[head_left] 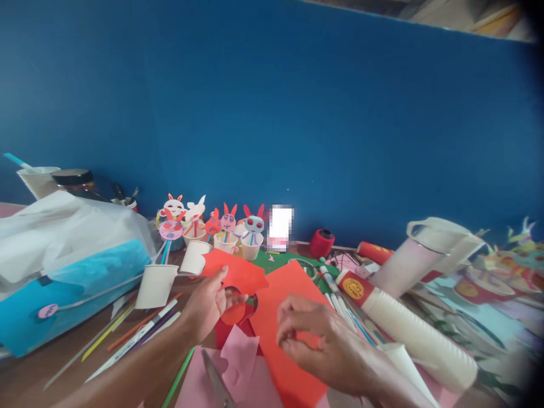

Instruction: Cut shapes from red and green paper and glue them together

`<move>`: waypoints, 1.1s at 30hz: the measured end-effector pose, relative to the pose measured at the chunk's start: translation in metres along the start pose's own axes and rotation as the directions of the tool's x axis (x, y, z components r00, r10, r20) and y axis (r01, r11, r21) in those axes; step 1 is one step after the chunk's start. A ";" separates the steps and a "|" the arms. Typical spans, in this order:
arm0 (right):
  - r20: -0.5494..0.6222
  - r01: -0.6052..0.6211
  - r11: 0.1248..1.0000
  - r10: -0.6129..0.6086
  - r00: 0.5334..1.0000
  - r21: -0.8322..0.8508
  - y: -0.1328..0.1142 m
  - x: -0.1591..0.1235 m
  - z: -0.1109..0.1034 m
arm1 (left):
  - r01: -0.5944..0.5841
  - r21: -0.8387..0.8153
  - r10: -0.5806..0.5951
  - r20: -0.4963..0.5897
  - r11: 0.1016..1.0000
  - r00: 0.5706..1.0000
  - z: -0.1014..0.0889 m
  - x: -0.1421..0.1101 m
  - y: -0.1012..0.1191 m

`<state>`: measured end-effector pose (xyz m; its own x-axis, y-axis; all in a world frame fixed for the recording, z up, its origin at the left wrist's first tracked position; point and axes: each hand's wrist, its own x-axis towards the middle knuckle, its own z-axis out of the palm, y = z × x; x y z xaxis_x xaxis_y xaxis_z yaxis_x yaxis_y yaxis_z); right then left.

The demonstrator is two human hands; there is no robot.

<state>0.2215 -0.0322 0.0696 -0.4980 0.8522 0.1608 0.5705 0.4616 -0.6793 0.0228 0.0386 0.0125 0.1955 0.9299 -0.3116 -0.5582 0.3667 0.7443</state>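
My left hand grips a cut piece of orange-red paper, thumb on top. A rounded opening shows in the paper beside its fingers, with a small orange paper shape there. My right hand is closed above a larger orange-red sheet, its fingers curled in toward the thumb. Whether a small thing is pinched in them I cannot make out. Below the hands, scissors lie on pink paper, partly out of frame, beside a cut pink scrap.
Paper cups with rabbit-face sticks stand along the blue wall. To the left are markers and a plastic-covered blue pack. A stack of paper cups, a white jug and a red roll occupy the right side.
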 end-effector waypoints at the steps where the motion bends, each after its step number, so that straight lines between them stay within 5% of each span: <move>1: -0.030 0.005 1.000 -0.005 1.000 0.011 0.003 0.003 0.001 | -0.010 0.014 0.009 0.022 1.000 1.000 0.001 -0.001 -0.002; 5: -0.082 -0.082 0.994 0.088 0.993 0.075 0.016 0.011 0.004 | 0.002 0.087 -0.009 0.083 0.996 0.997 0.003 -0.007 -0.010; 11: -0.009 -0.232 0.924 0.247 0.969 0.304 0.030 0.012 0.012 | 0.047 0.239 -0.085 0.149 0.970 0.985 0.005 -0.017 -0.017; 17: -0.251 -0.231 0.906 0.331 0.910 0.356 0.048 0.024 0.020 | 0.016 0.326 -0.087 0.206 0.945 0.975 0.007 -0.026 -0.018; 24: -0.085 -0.273 0.822 0.361 0.929 0.499 0.059 0.030 0.039 | 0.005 0.418 -0.109 0.226 0.909 0.968 0.014 -0.031 -0.022; 33: 0.135 -0.332 0.392 0.450 0.882 0.858 0.043 0.029 0.038 | 0.060 0.448 -0.136 0.139 0.892 0.981 0.014 -0.034 -0.019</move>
<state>0.2070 0.0032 0.0177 -0.2710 0.9265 -0.2611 -0.1713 -0.3133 -0.9341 0.0383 0.0002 0.0170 0.3795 0.8663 -0.3247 -0.1248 0.3957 0.9099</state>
